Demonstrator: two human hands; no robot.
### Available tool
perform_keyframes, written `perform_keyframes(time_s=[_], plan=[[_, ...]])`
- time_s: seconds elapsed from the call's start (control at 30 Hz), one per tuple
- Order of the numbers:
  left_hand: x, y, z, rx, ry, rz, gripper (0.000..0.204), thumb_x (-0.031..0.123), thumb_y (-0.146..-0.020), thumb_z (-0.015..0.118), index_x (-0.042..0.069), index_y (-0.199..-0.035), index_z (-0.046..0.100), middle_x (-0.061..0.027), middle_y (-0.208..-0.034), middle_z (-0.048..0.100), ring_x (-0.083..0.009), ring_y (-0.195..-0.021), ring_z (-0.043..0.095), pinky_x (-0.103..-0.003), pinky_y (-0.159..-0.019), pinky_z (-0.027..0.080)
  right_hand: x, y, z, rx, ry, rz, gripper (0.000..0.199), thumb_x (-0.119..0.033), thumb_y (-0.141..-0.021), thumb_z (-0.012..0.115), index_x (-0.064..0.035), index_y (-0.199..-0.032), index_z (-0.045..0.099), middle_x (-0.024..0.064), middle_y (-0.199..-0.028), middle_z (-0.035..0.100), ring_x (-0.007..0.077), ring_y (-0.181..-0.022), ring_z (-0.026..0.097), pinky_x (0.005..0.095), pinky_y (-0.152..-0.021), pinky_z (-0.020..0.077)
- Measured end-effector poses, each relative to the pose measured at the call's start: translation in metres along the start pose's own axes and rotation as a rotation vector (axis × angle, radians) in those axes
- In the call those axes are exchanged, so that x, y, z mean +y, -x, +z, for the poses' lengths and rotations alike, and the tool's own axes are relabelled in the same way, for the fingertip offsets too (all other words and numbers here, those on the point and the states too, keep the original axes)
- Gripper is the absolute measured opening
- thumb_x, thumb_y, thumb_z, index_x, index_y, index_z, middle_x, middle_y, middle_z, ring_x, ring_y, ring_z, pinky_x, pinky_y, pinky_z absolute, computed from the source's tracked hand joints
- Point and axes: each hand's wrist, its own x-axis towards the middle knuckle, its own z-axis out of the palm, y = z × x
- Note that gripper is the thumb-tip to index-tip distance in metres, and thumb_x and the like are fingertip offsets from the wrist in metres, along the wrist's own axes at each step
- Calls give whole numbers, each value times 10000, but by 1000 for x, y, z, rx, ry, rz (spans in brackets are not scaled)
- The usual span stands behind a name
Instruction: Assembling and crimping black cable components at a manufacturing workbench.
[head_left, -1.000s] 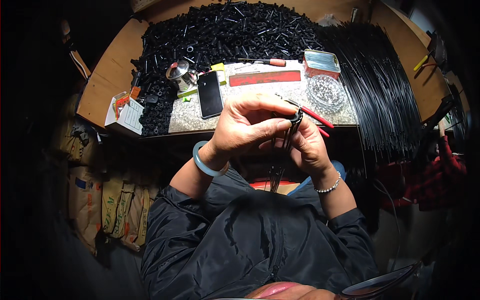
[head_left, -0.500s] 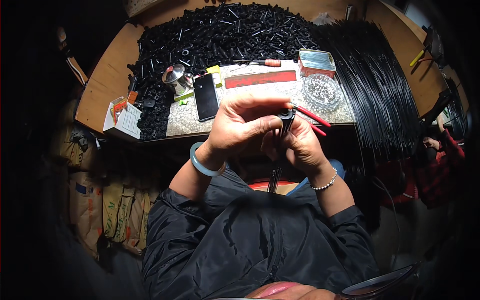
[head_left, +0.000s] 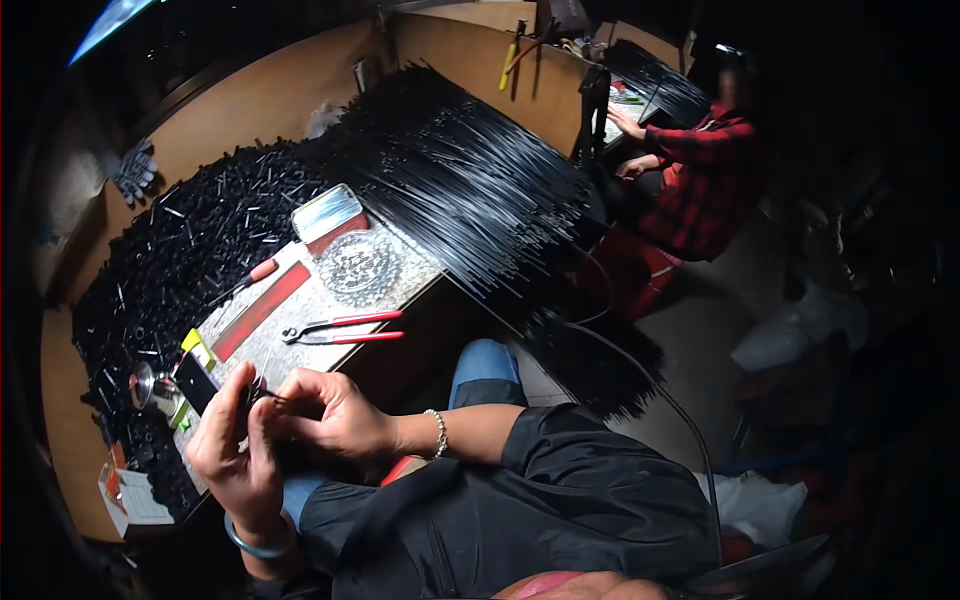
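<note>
My left hand (head_left: pixel 235 460) is closed, thumb and fingers pinching a small black tubular part (head_left: pixel 258 391). Close against it, my right hand (head_left: pixel 335 412) has its fingers curled round the lower side of the same part. Thin black rods hung below the part in the earlier frame; now my hands and the shadow hide them. Beyond my hands, red-handled pliers (head_left: pixel 360 338) lie at the edge of the speckled work board (head_left: pixel 300 352). A dark phone (head_left: pixel 194 381) rests next to my left fingertips.
Short black tubes (head_left: pixel 190 245) are heaped at the left, long black rods (head_left: pixel 450 170) at the back. Between stand a dish of small bits (head_left: pixel 360 268), a tin (head_left: pixel 328 212), a red bar (head_left: pixel 260 312) and a screwdriver (head_left: pixel 262 270). A person in plaid (head_left: pixel 700 190) works at the right.
The view has swung right, so the table appears slanted and the other person shows more fully. My hands now appear at the lower left, still together on the black part.
</note>
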Motion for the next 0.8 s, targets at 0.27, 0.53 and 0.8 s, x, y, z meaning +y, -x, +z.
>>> perform_keyframes(time_s=[0.27,0.53,0.8], plan=[[-3,0,-3,-115,169,-21,348,-22,-882,509,-81,-1225,507,-179,-1119,609,-192,-1020,591,-286,-888,453,6,1,-9,-33,-212,69,95,-108,-899,591,-41,-913,526,-2,-798,565,59,-739,524,214,-672,450],[-8,6,2,-94,244,-24,342,-32,-896,486,-86,-1233,495,-173,-1127,605,-196,-1020,594,-285,-883,456,7,4,-11,-25,-272,119,84,-82,-877,619,-37,-898,552,1,-809,580,59,-741,540,213,-669,456],[-4,7,5,-92,294,-47,281,-29,-880,521,-84,-1154,541,-166,-1004,635,-191,-936,623,-278,-834,479,-2,6,-7,-10,-222,106,127,-66,-865,630,-41,-938,529,13,-818,589,60,-742,548,217,-675,460]])
